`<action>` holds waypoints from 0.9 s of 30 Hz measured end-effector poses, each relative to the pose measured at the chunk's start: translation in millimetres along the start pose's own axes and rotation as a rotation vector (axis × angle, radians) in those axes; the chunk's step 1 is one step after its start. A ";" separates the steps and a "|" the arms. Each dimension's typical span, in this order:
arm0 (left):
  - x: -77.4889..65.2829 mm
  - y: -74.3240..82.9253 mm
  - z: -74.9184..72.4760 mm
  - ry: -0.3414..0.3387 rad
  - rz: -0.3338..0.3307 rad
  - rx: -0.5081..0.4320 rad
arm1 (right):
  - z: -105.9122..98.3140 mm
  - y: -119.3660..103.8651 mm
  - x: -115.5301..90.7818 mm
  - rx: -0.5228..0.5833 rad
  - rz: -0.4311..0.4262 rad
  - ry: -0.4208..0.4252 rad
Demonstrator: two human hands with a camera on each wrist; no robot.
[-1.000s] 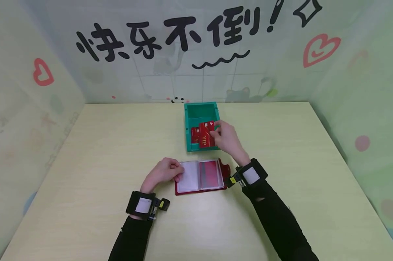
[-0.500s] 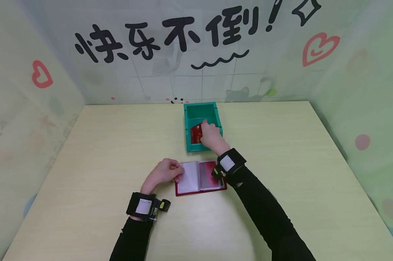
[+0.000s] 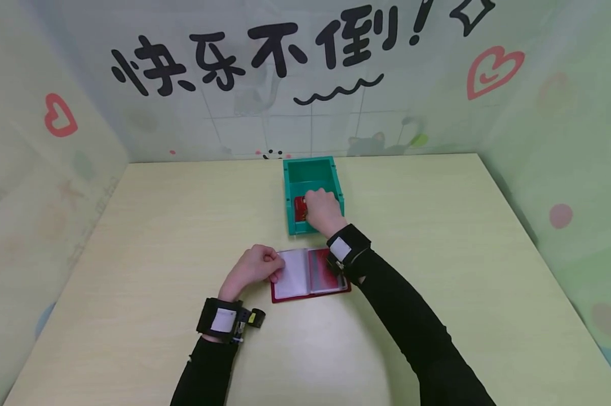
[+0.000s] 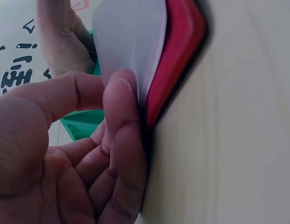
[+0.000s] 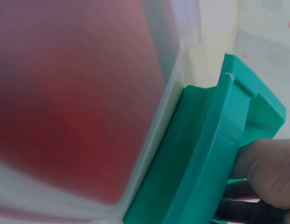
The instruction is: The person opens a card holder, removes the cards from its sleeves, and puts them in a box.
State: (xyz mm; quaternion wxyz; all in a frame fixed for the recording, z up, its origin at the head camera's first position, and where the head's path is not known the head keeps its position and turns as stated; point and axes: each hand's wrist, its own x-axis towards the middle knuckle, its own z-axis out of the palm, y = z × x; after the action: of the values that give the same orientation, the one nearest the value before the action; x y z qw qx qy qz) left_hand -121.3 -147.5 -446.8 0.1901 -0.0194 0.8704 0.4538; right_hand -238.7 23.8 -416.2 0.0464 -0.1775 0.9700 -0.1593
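A small dark-red card holder (image 3: 310,297) lies open on the table, its plastic sleeve pages showing and a red card (image 3: 319,272) in the right-hand sleeve. My left hand (image 3: 261,264) pinches the edge of its left sleeve pages (image 4: 130,42) between thumb and forefinger. Behind the holder stands a green plastic box (image 3: 291,186). My right hand (image 3: 324,211) reaches down into the box's near part, over red cards (image 3: 300,208) that it partly covers. Its fingertips are hidden, and I cannot tell whether they hold a card. In the right wrist view, the box wall (image 5: 201,163) hides part of the fingers.
The pale wooden table (image 3: 184,225) runs back to a printed backdrop (image 3: 214,113) with large black characters. Similar panels (image 3: 564,186) stand at both sides. My right wrist strap (image 3: 348,245) hangs over the holder's right edge.
My right hand, which held a red VIP card at the box's right side, has moved left and down into the box, hiding most of the cards. My left hand has stayed put.
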 end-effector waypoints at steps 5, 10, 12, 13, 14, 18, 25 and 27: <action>-4.2 7.2 7.1 0.135 -0.035 0.127 | -7.7 -3.0 -23.3 0.020 -0.086 0.129; -10.9 20.1 16.0 0.270 0.040 0.253 | -20.2 6.9 -66.8 0.235 -0.117 0.193; -12.9 25.6 21.5 0.282 0.132 0.275 | -22.7 14.4 -81.6 0.365 -0.102 0.164; -13.9 28.5 24.8 0.268 0.191 0.281 | -22.2 19.1 -88.2 0.435 -0.098 0.144; -14.5 31.1 28.5 0.246 0.249 0.287 | -20.4 24.1 -94.0 0.498 -0.094 0.120; -16.7 38.0 40.1 0.084 0.397 0.276 | -3.7 42.2 -108.8 0.719 -0.073 0.055; -15.4 36.0 49.5 -0.041 0.386 0.323 | 21.3 60.5 -118.9 0.845 -0.052 0.161; -14.9 35.6 49.7 -0.036 0.391 0.323 | 24.1 63.7 -121.3 0.810 -0.073 0.174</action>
State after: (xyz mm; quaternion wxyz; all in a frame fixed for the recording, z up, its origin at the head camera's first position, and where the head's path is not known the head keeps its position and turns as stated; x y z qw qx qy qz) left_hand -99.3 -89.0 -439.4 0.1150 0.1879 0.9152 0.3375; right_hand -143.1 116.8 -455.6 0.0245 -0.1650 0.8224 -0.5439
